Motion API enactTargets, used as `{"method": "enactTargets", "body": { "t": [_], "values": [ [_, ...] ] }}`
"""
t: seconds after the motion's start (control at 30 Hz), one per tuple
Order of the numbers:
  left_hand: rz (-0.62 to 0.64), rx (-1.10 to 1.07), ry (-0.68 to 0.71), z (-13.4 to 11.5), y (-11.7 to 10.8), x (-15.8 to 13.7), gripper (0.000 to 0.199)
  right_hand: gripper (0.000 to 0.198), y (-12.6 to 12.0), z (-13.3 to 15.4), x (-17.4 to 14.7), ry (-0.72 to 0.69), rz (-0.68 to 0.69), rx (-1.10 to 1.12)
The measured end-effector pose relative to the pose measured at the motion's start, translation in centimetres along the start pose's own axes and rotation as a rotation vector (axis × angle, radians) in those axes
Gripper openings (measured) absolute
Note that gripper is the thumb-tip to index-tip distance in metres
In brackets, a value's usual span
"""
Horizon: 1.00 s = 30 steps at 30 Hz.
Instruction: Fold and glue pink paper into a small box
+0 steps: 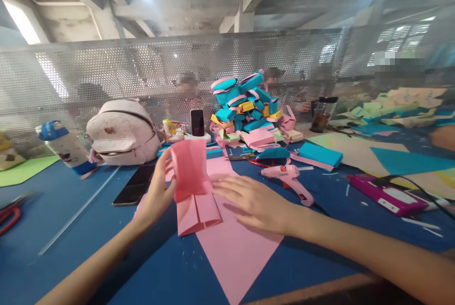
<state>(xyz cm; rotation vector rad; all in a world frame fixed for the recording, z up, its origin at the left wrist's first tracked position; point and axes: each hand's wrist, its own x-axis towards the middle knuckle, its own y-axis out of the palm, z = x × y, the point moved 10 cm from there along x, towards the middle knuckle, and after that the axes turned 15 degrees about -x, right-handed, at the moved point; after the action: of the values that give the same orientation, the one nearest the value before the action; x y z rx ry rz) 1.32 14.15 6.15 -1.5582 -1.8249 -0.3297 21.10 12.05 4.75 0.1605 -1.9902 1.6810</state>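
Note:
A piece of folded pink paper (pixel 190 172) stands partly upright in front of me, its lower part creased with a vertical slit down the middle. My left hand (pixel 161 184) grips its left edge between thumb and fingers. Beside its right edge, my right hand (pixel 258 200) has its fingers stretched out, the tips at or touching the fold. Beneath both lies a larger pink sheet (pixel 238 257), one corner pointing toward me. To the right of my right hand rests a pink glue gun (pixel 289 179).
A tall pile of blue, pink and yellow paper boxes (pixel 249 110) stands behind. Nearby are a blue box (pixel 320 153), a purple power strip (pixel 387 196), a black phone (pixel 135 186), red-handled scissors (pixel 10 217), a bottle (pixel 66 148) and a backpack (pixel 122 129). A perforated metal panel (pixel 142 68) runs across the back.

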Motion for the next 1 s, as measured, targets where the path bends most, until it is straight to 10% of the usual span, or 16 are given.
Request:
{"method": "enactTargets", "body": {
  "t": [0.17, 0.47, 0.7, 1.0],
  "values": [
    [0.102, 0.697, 0.512, -6.9, -0.3, -2.7, 0.087, 0.046, 2.8, 1.8, -1.2, -0.193, -0.003, -0.283],
    [0.739, 0.761, 0.512, -3.4, 3.2, -7.5, 0.057, 0.036, 5.7, 2.4, 2.9, -0.185, -0.063, -0.490],
    [0.708, 0.704, 0.290, -0.5, 5.8, -5.3, 0.051, 0.028, 5.9, 1.2, 4.2, -0.133, 0.000, -0.460],
    [0.641, 0.856, 0.638, -3.4, 9.7, -6.0, 0.023, 0.013, 5.5, -0.3, 0.3, -0.109, 0.139, -0.574]
  ]
}}
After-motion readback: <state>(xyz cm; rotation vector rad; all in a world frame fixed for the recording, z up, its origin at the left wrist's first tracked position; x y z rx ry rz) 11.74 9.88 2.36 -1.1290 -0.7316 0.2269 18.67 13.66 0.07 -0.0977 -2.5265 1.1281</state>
